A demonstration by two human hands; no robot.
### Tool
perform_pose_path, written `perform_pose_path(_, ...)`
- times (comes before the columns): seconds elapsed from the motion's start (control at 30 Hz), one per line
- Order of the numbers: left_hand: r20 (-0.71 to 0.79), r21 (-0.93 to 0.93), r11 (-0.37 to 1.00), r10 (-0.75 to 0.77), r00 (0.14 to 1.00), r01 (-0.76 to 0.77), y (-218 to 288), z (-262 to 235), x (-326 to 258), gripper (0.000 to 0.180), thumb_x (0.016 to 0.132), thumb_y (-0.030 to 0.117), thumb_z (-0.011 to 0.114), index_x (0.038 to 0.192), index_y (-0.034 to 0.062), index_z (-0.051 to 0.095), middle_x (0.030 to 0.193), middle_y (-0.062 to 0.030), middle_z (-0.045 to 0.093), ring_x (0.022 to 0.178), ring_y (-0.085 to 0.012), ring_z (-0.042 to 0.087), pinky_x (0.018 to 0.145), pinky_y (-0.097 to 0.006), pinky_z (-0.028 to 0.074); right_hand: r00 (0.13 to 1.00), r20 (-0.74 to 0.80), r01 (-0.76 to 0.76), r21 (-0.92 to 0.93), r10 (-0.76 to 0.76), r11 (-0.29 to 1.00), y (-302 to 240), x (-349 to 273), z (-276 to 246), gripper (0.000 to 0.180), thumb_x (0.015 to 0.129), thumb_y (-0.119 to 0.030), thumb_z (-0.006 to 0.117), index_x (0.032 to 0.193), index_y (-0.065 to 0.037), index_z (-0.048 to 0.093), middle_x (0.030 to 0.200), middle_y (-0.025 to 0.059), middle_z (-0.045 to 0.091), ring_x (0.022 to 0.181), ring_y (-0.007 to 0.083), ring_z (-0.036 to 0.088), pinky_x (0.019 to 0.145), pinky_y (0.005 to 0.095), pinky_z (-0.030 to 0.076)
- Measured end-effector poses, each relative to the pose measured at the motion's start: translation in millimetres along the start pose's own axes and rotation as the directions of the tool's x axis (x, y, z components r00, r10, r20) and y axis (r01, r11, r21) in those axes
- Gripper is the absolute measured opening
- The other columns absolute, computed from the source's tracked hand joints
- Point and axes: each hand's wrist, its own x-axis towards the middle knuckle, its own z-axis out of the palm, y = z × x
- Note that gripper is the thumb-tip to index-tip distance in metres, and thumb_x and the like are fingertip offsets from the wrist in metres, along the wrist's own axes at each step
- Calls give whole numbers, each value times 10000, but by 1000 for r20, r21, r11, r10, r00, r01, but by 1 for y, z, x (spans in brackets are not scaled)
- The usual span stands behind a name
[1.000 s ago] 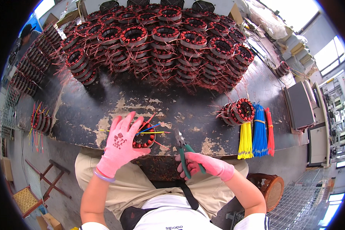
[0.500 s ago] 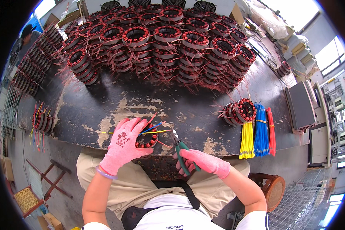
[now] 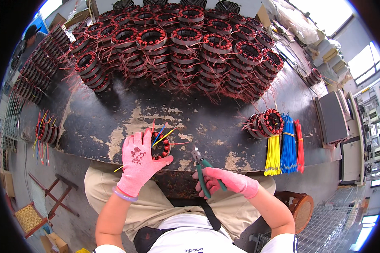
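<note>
In a pink glove, my left hand (image 3: 140, 162) is closed around the left side of a motor stator (image 3: 166, 147), a ring with red copper windings, near the table's front edge. Blue wire (image 3: 159, 133), yellow wire (image 3: 166, 136) and thin red leads rise from the ring beside my fingertips. The glove hides the stator's left part. My right hand (image 3: 228, 179), also gloved, grips green-handled cutting pliers (image 3: 203, 165). Their handles are spread, and the metal jaws point up and left, apart from the stator and its wires.
Many stacked stators (image 3: 185, 38) with red leads fill the back of the worn black table (image 3: 114, 114). At right lie a short stator stack (image 3: 271, 121) and bundles of yellow wires (image 3: 272, 154), blue wires (image 3: 288, 143) and red wires (image 3: 299, 145). Wired stators (image 3: 48, 131) sit at left.
The pliers have drawn back slightly right and down, away from the wires. My left hand has turned with the stator, and the yellow wire now points up and right.
</note>
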Motion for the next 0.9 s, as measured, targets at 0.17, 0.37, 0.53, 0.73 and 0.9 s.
perform_pose_path(0.17, 3, 3, 999, 33, 999, -33, -3, -3, 2, 1001, 613, 606, 862, 1334, -4, 529, 1150, -164, 573, 1115, -353, 553, 1049, -465, 408, 999, -18, -44, -27, 44, 999, -6, 7, 5, 559, 1059, -473, 447, 1384, -24, 516, 1096, 139, 671, 938, 247, 696, 848, 357, 570)
perform_pose_path(0.37, -19, -29, 998, 59, 998, -59, -7, 0, 2, 1000, 607, 588, 872, 1329, -15, 531, 1140, -164, 569, 1111, -360, 548, 1052, -467, 407, 996, -77, -42, -52, 37, 998, -10, 15, 7, 534, 1033, -516, 487, 1279, -46, 546, 1014, 99, 673, 842, 203, 685, 753, 336, 576)
perform_pose_path(0.53, -6, -37, 998, 50, 999, -50, -4, -3, 2, 994, 611, 553, 881, 1342, -25, 533, 1172, -165, 567, 1147, -361, 543, 1061, -481, 410, 990, -122, 47, -126, -63, 991, -14, 19, 10, 495, 1040, -501, 477, 1176, -35, 572, 904, 89, 673, 746, 191, 676, 687, 323, 562)
perform_pose_path(0.73, -6, -53, 998, 41, 999, -42, -3, -2, 2, 989, 611, 536, 885, 1344, -26, 533, 1177, -167, 571, 1160, -365, 541, 1068, -495, 410, 968, -228, 41, -281, -108, 959, -16, 21, 16, 508, 1068, -495, 426, 1223, -32, 569, 916, 55, 663, 753, 149, 662, 675, 288, 544)
perform_pose_path(0.9, -24, -84, 995, 46, 999, -48, -10, -2, -1, 980, 607, 534, 886, 1341, -14, 535, 1175, -162, 574, 1154, -366, 547, 1090, -485, 392, 960, -238, 45, -390, -148, 920, -26, 5, 16, 469, 1073, -471, 433, 1275, -66, 557, 956, 42, 653, 816, 131, 660, 709, 286, 514)
